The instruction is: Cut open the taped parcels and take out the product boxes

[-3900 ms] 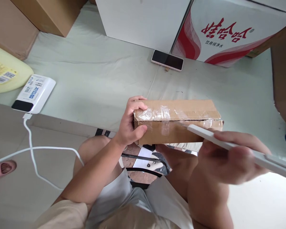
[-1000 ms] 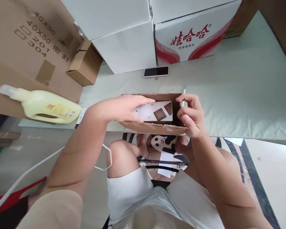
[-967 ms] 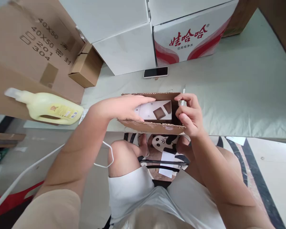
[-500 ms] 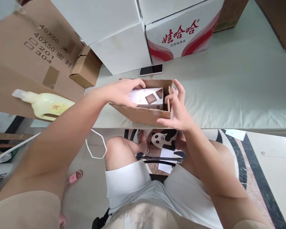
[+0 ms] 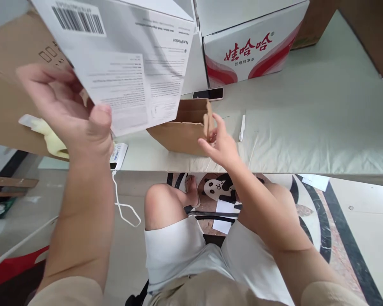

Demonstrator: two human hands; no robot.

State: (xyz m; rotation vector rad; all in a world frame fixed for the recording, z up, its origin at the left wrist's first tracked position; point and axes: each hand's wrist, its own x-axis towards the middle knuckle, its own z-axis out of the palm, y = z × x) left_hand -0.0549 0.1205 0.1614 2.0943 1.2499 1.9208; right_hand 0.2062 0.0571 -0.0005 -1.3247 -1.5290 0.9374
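Note:
My left hand [image 5: 72, 108] grips the lower left edge of a white printed box [image 5: 127, 72] with a barcode, tilted and raised close to the camera at the upper left. My right hand [image 5: 221, 142] holds the right end of an open brown cardboard box [image 5: 187, 138], its fingers on the folded flap and its thumb at the front. The cardboard box stands on the pale covered table [image 5: 322, 127] near the front edge. The white box hides part of its left side.
A phone [image 5: 213, 94] lies behind the cardboard box and a white cutter [image 5: 242, 128] to its right. White cartons with red print [image 5: 249, 55] stand at the back. A yellow bottle [image 5: 52, 138] and a white device [image 5: 119, 156] with a cable are at the left.
My left hand has lifted the white box out of the cardboard box, up and to the left. My right hand and the cardboard box have shifted left, and the cutter and white device now show.

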